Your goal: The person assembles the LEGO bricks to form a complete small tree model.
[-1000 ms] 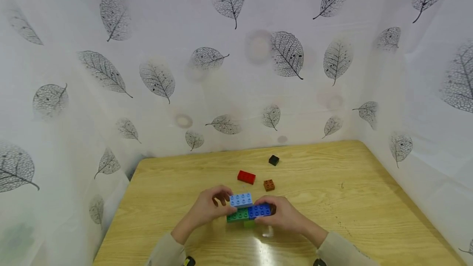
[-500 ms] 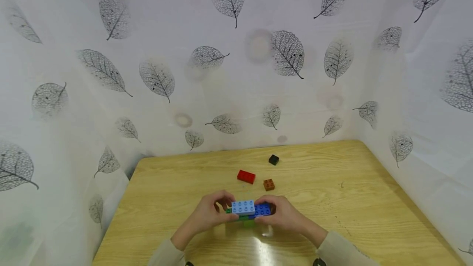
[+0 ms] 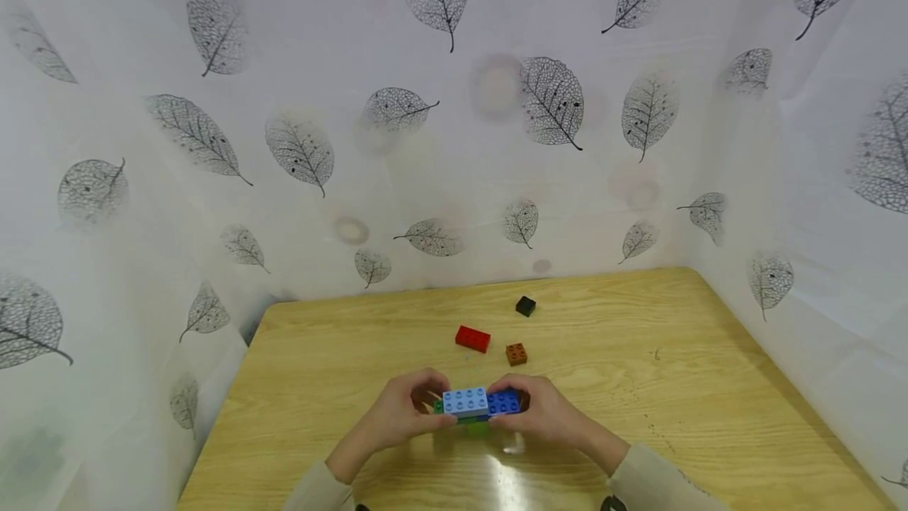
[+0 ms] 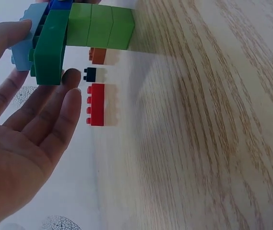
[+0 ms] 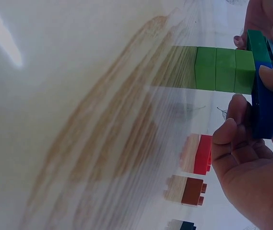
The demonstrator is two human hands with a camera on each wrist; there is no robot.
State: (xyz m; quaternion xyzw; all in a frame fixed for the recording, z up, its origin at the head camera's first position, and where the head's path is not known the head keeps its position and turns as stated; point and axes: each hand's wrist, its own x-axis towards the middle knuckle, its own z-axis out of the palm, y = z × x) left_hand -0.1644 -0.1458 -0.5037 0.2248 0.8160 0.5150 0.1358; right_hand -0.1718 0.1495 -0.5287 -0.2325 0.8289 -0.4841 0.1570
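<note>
This is a small screened-off work corner indoors; whether it belongs to a home, an office or a lab cannot be told, because the room behind is hidden. White sheeting (image 3: 468,172) hangs along the back of the counter (image 3: 709,385) and down its left and right sides, walling it in on three sides. The sheeting is printed with dark leaf skeletons (image 3: 552,101) and pale round blotches (image 3: 496,87), a homely, curtain-like pattern. The counter has a yellowish wood-grain top with rounded far corners, and a bright patch of glare (image 3: 505,483) shines on its near part. Toy bricks (image 3: 472,339) on it give the spot a playroom touch.
</note>
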